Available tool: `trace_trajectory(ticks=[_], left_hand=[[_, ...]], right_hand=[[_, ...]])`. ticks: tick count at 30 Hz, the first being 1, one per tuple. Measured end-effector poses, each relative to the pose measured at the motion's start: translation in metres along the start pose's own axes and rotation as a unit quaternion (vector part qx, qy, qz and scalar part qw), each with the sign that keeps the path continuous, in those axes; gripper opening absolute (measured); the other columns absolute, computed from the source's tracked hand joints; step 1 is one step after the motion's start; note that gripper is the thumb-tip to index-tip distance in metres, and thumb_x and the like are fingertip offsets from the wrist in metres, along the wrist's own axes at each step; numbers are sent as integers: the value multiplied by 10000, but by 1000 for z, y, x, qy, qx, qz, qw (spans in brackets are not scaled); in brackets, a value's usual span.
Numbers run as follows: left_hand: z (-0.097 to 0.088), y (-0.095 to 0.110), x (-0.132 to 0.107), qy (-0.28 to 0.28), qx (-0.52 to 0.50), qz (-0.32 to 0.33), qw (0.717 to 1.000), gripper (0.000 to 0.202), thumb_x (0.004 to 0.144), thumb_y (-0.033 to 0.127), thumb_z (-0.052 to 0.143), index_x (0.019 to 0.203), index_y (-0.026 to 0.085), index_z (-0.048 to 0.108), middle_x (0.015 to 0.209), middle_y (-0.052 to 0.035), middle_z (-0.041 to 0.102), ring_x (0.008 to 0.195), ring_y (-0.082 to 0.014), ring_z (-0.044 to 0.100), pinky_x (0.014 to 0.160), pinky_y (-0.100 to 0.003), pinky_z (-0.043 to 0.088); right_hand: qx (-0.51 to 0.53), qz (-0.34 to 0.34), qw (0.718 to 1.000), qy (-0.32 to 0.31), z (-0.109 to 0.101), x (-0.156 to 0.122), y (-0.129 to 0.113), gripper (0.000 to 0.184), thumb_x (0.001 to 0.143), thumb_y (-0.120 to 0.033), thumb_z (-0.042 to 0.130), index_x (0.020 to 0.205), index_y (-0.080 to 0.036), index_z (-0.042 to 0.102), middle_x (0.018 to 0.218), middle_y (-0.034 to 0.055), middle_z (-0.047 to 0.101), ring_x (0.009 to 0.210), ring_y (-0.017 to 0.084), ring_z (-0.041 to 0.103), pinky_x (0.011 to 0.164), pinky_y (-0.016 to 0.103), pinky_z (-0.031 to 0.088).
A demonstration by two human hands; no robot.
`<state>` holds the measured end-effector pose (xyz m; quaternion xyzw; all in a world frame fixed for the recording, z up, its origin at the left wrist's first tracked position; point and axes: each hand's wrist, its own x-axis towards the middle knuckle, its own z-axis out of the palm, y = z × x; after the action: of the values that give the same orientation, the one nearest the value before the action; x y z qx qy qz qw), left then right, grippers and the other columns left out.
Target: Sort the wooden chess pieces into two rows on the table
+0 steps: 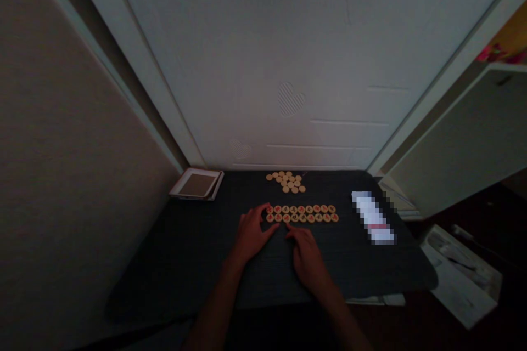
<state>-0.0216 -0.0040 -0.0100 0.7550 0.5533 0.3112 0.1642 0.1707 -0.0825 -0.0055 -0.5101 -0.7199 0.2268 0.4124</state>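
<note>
From the near edge of the dark tabletop (193, 269), both your forearms reach inward, and the main risk lies at your fingertips: a sideways push could skew the discs, since neighbours sit so close that one nudge may travel down a line, and the dim light could hide a small slip.

Your right hand (305, 252) has its index fingertip just beside the near row (303, 218), by the third disc from the left. Its other fingers look curled; no held disc shows, but I cannot tell how far the grip is closed.

Your left hand (252, 233) has thumb and index finger spread well apart around the left end of both rows, the index fingertip at the far row (301, 209), apparently touching its end disc. It lifts nothing.

Beyond, near the white panel (247, 55), loose discs (289, 180) lie clustered; a long reach over the rows could disturb them.
</note>
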Motion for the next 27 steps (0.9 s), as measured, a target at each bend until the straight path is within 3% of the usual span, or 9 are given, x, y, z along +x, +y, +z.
trace_trajectory(ticks=[5,9,12,14,17,20,23,27], left_hand=[[-1,1,-2,3,-7,-9,1000,588,808,429,755,1327,255,538,1054,-38,687,871,-227,638,867,-388,449],[-4,-1,5,-9,-47,-57,997,581,876,515,647,1364,231,510,898,-21,692,830,-221,673,824,-363,498],[-8,-8,27,-21,-65,-71,995,474,956,473,527,1340,194,522,876,-29,710,734,-190,690,732,-317,537],[-9,-13,49,12,-18,-45,999,379,972,405,507,1267,176,573,1004,-71,719,726,-176,689,733,-312,551],[-8,-19,85,33,17,-17,999,302,968,309,513,1225,178,602,1203,-107,679,931,-212,684,905,-357,524],[-4,-22,116,29,45,14,998,278,934,292,573,1189,202,635,1232,-94,678,1117,-262,618,1024,-402,455],[0,-23,132,23,70,30,997,265,901,307,623,1146,215,663,1192,-91,699,1113,-285,609,1004,-419,459],[5,-24,137,20,92,35,995,205,873,288,648,1059,218,696,1109,-87,731,1051,-290,624,948,-413,475]], right_hand=[[-6,-4,1000,14,3,-2,3,477,788,56,419,1108,-227,630,1275,88,640,1184,234,578,1037,448,486],[7,1,999,35,3,-6,7,420,804,22,436,1072,-232,636,1213,82,673,1132,230,622,1002,425,501],[24,22,998,53,0,-7,9,357,839,-16,434,1045,-221,641,1132,79,703,1061,219,659,959,385,516],[34,42,996,64,-2,-7,9,319,861,-41,432,1020,-212,648,1070,75,716,1010,213,676,922,358,524],[45,60,994,74,-5,-7,8,283,880,-76,442,997,-208,664,994,65,725,941,206,688,864,323,530],[54,72,993,82,-6,-7,7,255,891,-106,461,977,-207,679,934,51,727,886,199,692,814,298,528],[60,87,991,80,-5,-7,8,228,909,-137,477,958,-208,688,880,37,723,835,191,690,768,278,522],[71,89,991,75,-4,-7,8,211,938,-174,483,939,-214,690,853,32,722,812,188,690,742,267,518]])
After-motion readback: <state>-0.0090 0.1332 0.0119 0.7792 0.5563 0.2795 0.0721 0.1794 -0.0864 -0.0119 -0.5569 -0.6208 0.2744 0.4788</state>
